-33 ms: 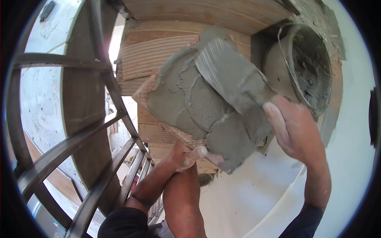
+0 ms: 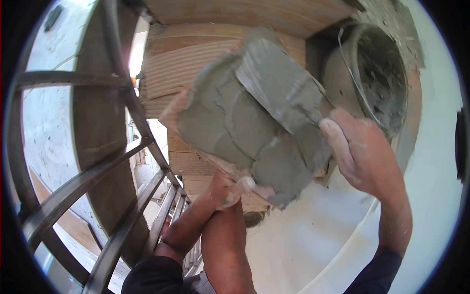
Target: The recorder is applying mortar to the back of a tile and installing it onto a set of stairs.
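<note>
Wet grey mortar covers most of a tile, whose pinkish edge and left corner show from under it. At the tile's lower edge my left hand is closed on it, the thumb smeared with mortar. My right hand grips a trowel; the handle is hidden in the fist. Its broad, mortar-coated blade lies across the upper right part of the layer and points up and left. Mortar overhangs the tile's right and lower corner.
Beyond the tile are wooden planks and a ribbed sheet. A bucket with mortar inside leans at the upper right, near a pale wall. A metal ladder runs down the left side, beside my bare leg.
The whole view has shifted slightly, moving the bucket and tile a little up and left. The trowel stays nearly in place on the mortar, and both hands keep their grips.
</note>
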`<action>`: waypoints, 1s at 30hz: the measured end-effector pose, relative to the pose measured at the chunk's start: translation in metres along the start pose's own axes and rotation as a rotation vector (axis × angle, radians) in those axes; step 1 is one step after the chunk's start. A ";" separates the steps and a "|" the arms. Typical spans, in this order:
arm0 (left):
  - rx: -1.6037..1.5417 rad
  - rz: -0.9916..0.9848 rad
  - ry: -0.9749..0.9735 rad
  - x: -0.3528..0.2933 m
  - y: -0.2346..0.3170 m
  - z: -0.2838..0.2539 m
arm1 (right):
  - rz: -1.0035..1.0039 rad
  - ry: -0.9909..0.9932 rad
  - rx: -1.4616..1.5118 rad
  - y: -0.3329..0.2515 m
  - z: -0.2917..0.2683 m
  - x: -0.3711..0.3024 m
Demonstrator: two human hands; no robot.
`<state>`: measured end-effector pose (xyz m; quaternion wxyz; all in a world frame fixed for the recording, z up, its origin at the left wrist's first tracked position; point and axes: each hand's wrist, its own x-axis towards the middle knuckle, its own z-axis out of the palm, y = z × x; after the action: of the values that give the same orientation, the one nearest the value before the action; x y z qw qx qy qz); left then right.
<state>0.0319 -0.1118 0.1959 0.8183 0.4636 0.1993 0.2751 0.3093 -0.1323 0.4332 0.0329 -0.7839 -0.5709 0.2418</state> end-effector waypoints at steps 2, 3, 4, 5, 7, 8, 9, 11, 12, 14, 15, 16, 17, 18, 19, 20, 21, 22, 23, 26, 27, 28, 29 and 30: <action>-0.038 -0.158 0.002 0.004 0.011 0.008 | 0.028 -0.102 0.001 -0.013 -0.011 0.002; -0.037 -0.166 0.092 0.014 0.025 0.017 | 0.027 -0.195 -0.002 -0.014 -0.012 -0.001; -0.034 -0.161 0.179 0.022 0.036 0.024 | 0.053 -0.198 -0.010 -0.015 -0.014 -0.009; -0.035 -0.159 0.176 0.016 0.026 0.012 | 0.073 -0.342 -0.037 -0.016 -0.013 -0.015; -0.133 -0.167 0.175 -0.005 -0.008 -0.020 | 0.101 -0.489 -0.039 -0.015 -0.006 -0.037; -0.130 -0.162 0.184 0.002 -0.002 -0.013 | 0.136 -0.514 -0.061 -0.013 0.000 -0.049; -0.170 -0.092 0.278 0.014 0.006 0.003 | 0.177 -0.540 -0.084 -0.012 0.007 -0.062; -0.189 -0.013 0.382 0.020 0.015 0.007 | 0.190 -0.462 -0.078 -0.008 0.025 -0.088; -0.239 0.002 0.376 0.019 0.018 0.005 | 0.217 -0.382 -0.075 -0.006 0.034 -0.099; -0.293 0.025 0.362 0.022 0.021 0.009 | 0.221 -0.285 -0.028 0.003 0.056 -0.117; -0.390 -0.024 0.443 0.024 0.024 0.014 | 0.231 -0.192 0.020 0.008 0.063 -0.121; -0.484 -0.074 0.520 0.025 0.026 0.017 | 0.231 -0.179 0.021 0.012 0.066 -0.122; -0.479 -0.067 0.508 0.025 0.024 0.012 | 0.199 -0.133 0.001 0.016 0.068 -0.124; -0.493 -0.061 0.413 0.023 0.020 0.003 | 0.168 -0.087 -0.020 0.020 0.070 -0.125; -0.504 -0.059 0.323 0.022 0.018 -0.003 | 0.170 -0.077 -0.014 0.024 0.067 -0.122; -0.496 -0.061 0.315 0.027 0.027 0.003 | 0.129 -0.057 -0.040 0.029 0.056 -0.116; -0.482 -0.069 0.306 0.032 0.040 0.012 | 0.091 -0.039 -0.067 0.035 0.050 -0.110; -0.473 -0.080 0.300 0.035 0.043 0.020 | 0.098 -0.037 -0.063 0.046 0.048 -0.104; -0.470 -0.085 0.294 0.034 0.040 0.021 | 0.104 0.003 -0.133 0.057 0.045 -0.098; -0.488 -0.069 0.210 0.027 0.029 0.016 | 0.172 0.012 -0.112 0.071 0.039 -0.093; -0.402 -0.051 0.197 0.026 0.028 0.017 | 0.226 -0.017 -0.027 0.072 0.039 -0.096; -0.315 -0.027 0.184 0.026 0.027 0.018 | 0.226 -0.013 -0.023 0.073 0.041 -0.102; -0.308 -0.028 0.180 0.027 0.028 0.017 | 0.160 -0.100 0.050 0.071 0.045 -0.114; -0.321 -0.057 0.171 0.029 0.030 0.017 | 0.091 -0.186 0.122 0.069 0.049 -0.125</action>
<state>0.0557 -0.0920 0.2285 0.8693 0.2961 0.2347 0.3186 0.3205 -0.2808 0.4096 0.0164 -0.7798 -0.5194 0.3491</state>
